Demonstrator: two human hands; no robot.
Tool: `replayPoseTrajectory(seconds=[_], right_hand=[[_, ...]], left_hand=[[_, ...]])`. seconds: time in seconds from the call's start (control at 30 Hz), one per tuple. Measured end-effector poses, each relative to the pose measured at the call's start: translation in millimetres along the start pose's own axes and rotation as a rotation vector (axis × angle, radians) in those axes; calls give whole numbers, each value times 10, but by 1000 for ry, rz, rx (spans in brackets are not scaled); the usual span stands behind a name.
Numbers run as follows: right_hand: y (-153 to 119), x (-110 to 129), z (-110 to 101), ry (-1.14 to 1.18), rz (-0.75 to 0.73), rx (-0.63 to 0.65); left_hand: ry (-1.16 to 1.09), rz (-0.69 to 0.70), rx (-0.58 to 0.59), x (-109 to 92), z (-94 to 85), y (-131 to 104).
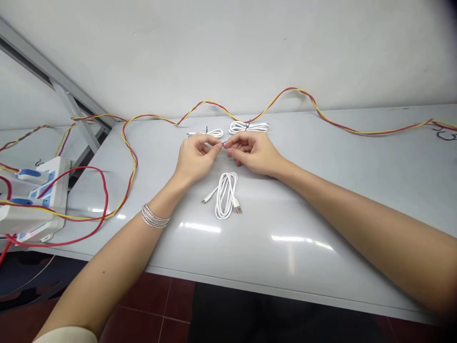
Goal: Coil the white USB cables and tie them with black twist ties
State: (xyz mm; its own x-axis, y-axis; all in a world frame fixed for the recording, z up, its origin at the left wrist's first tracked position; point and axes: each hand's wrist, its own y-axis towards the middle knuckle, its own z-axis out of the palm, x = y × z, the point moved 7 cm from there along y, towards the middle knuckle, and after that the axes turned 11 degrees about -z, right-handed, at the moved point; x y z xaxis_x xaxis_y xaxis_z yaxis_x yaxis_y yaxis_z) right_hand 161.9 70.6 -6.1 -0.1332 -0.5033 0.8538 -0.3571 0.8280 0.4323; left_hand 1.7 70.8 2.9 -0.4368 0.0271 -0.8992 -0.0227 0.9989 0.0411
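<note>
Between the fingertips of both hands is a short black twist tie (223,143), mostly covered by the fingers. My left hand (197,155) pinches one end of it. From the other side, my right hand (253,150) pinches it with thumb and forefinger. Below the hands lies a loosely coiled white USB cable (225,195), untied, its two plugs pointing left and right. Beyond the hands rest two white cable bundles, the left bundle (214,133) and the right bundle (250,127), each bound with a black tie.
A twisted red and yellow wire (200,104) runs along the back of the grey table (357,190) by the wall. At the left stands a white power strip (53,190) with plugs and looping red wires. More black ties (446,135) lie at the far right.
</note>
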Motion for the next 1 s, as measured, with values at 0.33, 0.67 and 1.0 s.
replayPoseTrajectory(seconds=[0.33,0.67,1.0], right_hand=[[-66,273,153,-106,-59,541],[-82,199,154,-16,50,438],[-56,-15,34,283,191,171]], left_hand=[[219,70,-70,-90,-74,-35],[102,72,-24,-165,-84,-69],[202,47,435,-135,212,-221]])
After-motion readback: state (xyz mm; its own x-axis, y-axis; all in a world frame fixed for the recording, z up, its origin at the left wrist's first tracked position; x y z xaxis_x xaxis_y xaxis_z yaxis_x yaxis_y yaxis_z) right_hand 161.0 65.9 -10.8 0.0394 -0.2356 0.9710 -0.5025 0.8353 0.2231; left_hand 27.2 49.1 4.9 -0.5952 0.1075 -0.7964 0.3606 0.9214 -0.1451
